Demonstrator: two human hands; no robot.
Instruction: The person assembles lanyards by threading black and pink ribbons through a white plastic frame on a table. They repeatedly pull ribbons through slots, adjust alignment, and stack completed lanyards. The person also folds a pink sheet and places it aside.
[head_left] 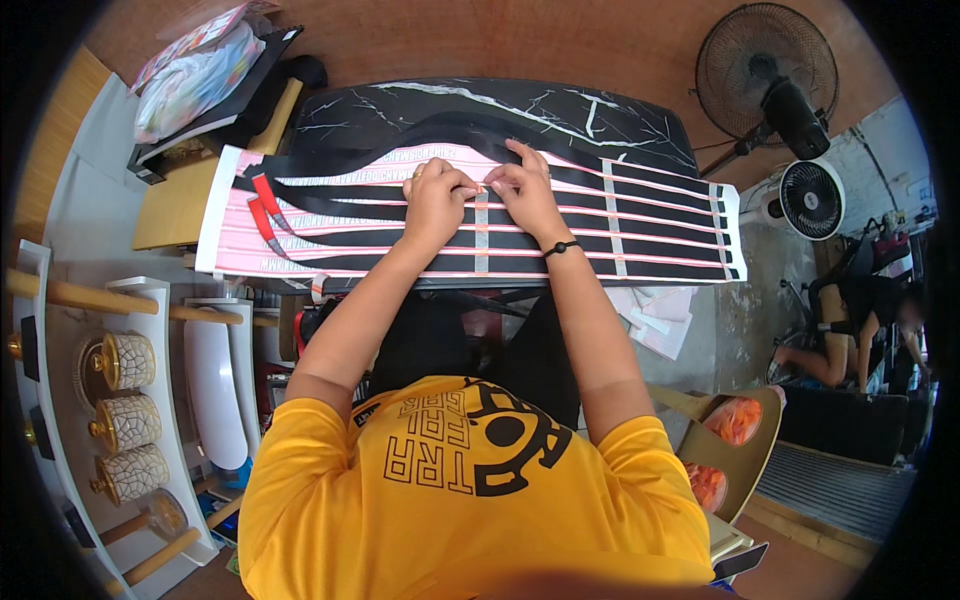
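Observation:
My left hand (pixel 436 200) and my right hand (pixel 525 195) meet over the middle of a long pink-and-white printed sheet (pixel 240 220). Several black straps (pixel 560 222) with light, orange-edged gaps between them run lengthwise along it. The fingertips of both hands are pinched close together at the upper end of a pale strip of tape (pixel 482 240) that crosses the straps. What exactly they grip, tape or strap edge, is hidden. Another tape strip (pixel 613 222) crosses farther right. One loose black strap (pixel 440 128) arches behind my hands. Two red-and-grey strap ends (pixel 264 215) lie at the left.
The sheet rests on a black marbled table (pixel 630 125). A standing fan (pixel 768 75) and a smaller white fan (pixel 810 200) are at the right. Left stands a shelf with patterned jars (pixel 130 420); a plastic bag (pixel 200 85) lies beyond. Another person (pixel 850 320) is far right.

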